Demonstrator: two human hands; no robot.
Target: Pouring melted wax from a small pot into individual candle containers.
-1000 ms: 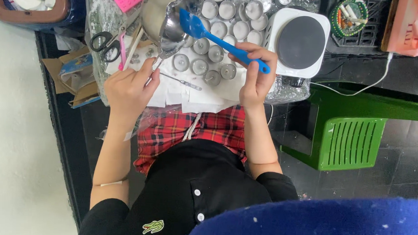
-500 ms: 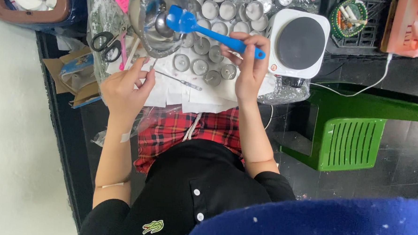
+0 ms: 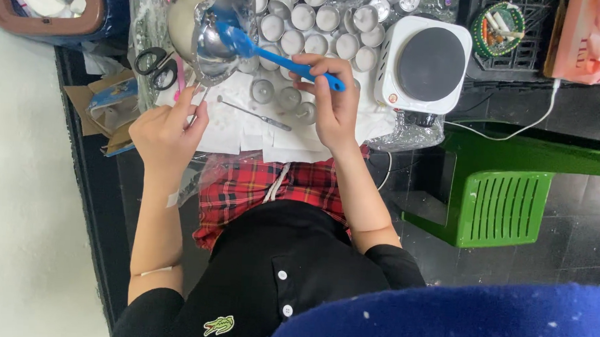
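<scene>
1. I see the blue spatula (image 3: 278,56) held in my right hand (image 3: 333,102), fingers wrapped round its handle; its long axis runs up-left, blade inside the foil-lined bowl (image 3: 215,26).
2. My left hand (image 3: 167,132) pinches a thin metal rod (image 3: 198,103); its tip is hard to make out.
3. Tealight cups (image 3: 320,18) crowd between bowl and hotplate (image 3: 426,63); the bowl's top is cut off.

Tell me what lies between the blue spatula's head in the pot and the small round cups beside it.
Nothing visible does. The blue spatula, held by the right hand, has its head inside the foil-lined pot; the small round cups sit just beside the pot, with only its rim between.
</scene>
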